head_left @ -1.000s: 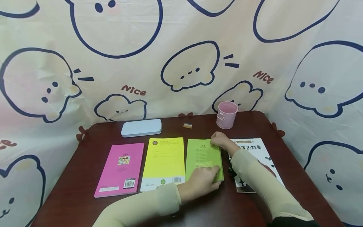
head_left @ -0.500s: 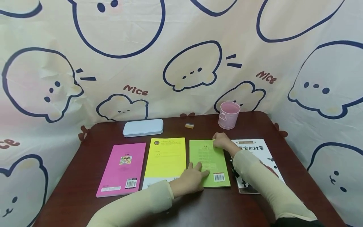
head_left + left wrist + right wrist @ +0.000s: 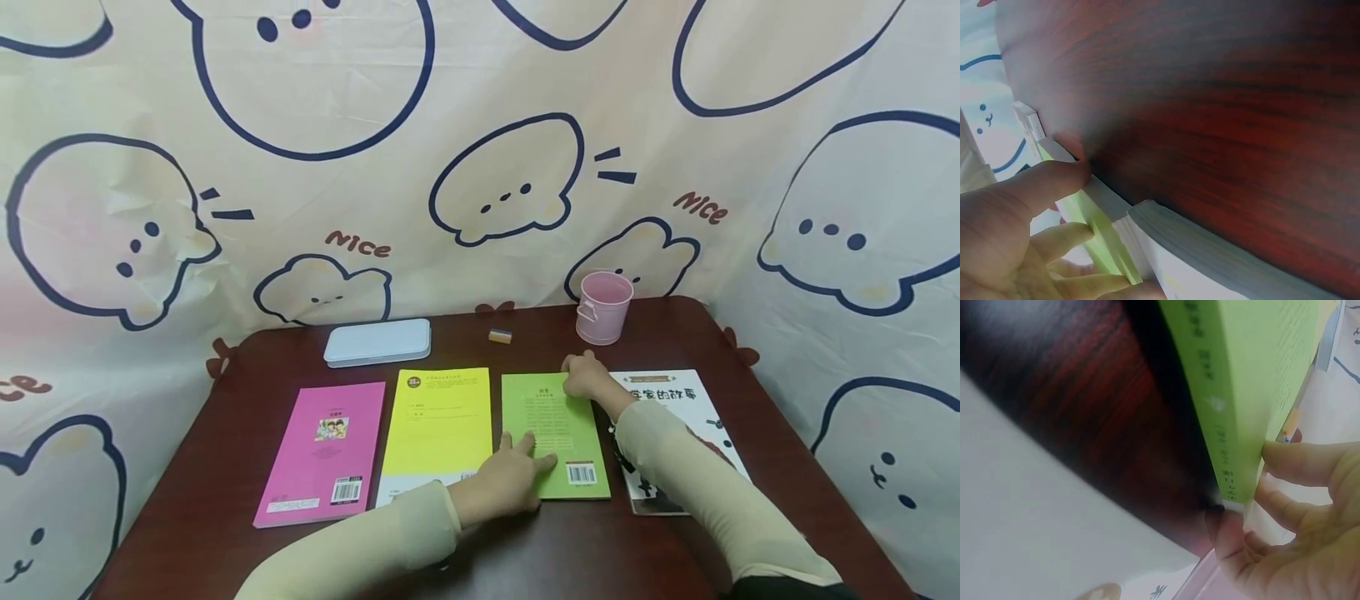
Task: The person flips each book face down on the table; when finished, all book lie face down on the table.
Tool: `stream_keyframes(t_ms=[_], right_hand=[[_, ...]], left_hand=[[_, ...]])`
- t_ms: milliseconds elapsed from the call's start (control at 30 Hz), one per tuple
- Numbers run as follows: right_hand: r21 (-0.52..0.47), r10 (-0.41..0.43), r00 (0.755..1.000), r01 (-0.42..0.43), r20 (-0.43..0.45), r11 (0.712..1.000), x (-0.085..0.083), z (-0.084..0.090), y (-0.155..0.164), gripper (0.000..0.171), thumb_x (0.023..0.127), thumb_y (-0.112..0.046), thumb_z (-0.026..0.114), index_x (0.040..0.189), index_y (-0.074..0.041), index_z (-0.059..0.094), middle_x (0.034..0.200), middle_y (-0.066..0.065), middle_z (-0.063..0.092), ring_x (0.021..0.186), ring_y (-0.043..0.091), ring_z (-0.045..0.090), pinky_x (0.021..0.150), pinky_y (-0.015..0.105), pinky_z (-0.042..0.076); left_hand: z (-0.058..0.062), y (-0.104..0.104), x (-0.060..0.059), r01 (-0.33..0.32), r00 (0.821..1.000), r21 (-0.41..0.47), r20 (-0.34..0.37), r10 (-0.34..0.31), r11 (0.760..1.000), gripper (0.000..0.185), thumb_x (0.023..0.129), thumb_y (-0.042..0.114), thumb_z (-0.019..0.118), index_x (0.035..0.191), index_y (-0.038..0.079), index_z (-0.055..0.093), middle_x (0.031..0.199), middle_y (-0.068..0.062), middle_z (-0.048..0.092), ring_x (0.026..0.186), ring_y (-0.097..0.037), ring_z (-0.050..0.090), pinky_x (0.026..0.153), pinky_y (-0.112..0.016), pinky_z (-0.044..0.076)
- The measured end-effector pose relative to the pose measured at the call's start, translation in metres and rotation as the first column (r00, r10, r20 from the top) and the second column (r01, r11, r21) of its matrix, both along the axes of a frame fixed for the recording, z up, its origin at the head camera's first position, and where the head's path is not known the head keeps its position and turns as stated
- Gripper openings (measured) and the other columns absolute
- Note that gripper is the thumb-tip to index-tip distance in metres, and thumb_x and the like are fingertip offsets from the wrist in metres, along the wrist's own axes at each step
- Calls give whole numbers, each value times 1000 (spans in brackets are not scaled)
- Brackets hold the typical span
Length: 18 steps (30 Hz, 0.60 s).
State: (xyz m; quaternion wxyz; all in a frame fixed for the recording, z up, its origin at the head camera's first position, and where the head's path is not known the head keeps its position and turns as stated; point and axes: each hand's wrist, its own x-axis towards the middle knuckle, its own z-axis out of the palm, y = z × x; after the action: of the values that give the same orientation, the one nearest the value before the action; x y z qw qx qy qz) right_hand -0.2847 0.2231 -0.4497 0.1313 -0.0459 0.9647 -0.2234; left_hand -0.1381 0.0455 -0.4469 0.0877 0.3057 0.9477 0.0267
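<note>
A green book [image 3: 551,425] lies back cover up on the brown table, its barcode at the near right corner. My left hand [image 3: 501,479] rests at its near left corner with fingers spread over the cover. In the left wrist view the thumb [image 3: 1063,177] lies along the book's near edge, beside the yellow book's thick page edge. My right hand [image 3: 590,381] pinches the green book's far right corner. In the right wrist view its thumb [image 3: 1304,462] is on the cover and another finger touches the end of the spine [image 3: 1213,419].
To the left lie a yellow book [image 3: 438,425] and a pink book [image 3: 322,450]. A white book [image 3: 660,385], partly under the right sleeve, lies to the right. Along the back stand a pale blue tin case [image 3: 377,342], an eraser [image 3: 500,336] and a pink bucket [image 3: 604,308].
My left hand has shifted left from the green book's near right edge to its near left corner, uncovering the barcode. The right hand keeps its place at the far corner.
</note>
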Motion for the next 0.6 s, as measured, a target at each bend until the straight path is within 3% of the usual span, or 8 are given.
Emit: stream_keyframes(t_ms=[233,367,500,600], right_hand=[[121,40,998,-35,-38,992,5,-3,4,36,82,-8,56,117,-3,61,116,21,49,106,40,47,88,51,42],[185,63,997,-52,-53,981,10,-1,8,39,85,-12,55,124,-5,58,121,21,49,109,40,48,89,51,43],[200,73,992,-52,-100,978,15,11,21,40,89,-15,54,128,-4,56,123,23,52,106,40,52,85,51,46],[178,37,988,-9,-153,984,15,23,37,39,91,-16,54,127,-3,57,121,23,54,103,40,54,80,51,48]], left_hand=[[-2,2,2,-2,1000,8,8,2,1000,65,73,28,74,134,27,53,139,-21,43,118,-52,44,79,-46,54],[-2,7,2,5,1000,-22,0,-5,1000,64,75,33,72,136,26,51,139,-21,42,123,-46,42,87,-49,50],[3,14,4,52,998,-21,-33,-52,998,58,81,42,68,133,22,53,134,-16,48,127,-37,42,99,-48,42],[9,21,6,118,990,65,-88,-112,991,51,84,41,64,129,18,56,128,-12,55,124,-32,47,102,-42,40]])
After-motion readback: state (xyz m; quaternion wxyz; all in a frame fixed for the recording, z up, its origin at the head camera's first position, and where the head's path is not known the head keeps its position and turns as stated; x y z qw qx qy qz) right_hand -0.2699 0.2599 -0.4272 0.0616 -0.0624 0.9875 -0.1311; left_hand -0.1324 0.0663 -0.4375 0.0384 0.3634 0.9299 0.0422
